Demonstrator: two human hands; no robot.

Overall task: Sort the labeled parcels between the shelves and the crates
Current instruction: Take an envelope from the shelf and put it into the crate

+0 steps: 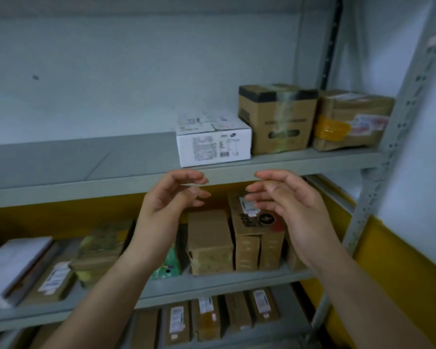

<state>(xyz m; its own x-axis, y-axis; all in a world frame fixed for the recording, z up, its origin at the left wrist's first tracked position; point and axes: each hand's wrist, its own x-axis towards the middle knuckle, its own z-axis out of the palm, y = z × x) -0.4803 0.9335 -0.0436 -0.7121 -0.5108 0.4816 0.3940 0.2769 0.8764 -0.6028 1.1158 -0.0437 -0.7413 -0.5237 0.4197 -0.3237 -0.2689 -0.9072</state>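
Left hand and right hand, frame centre: I see palms facing each other, fingers loosely curved and spread, gripping nothing. Just above them, a smooth white carton with printed labels sits at the front edge of the grey metal upper shelf. To its right stand a corrugated box banded in black tape and a crumpled parcel with yellow tape. Brown labeled parcels line the lower shelves. At right are a perforated steel upright and a pale wall with a yellow band.
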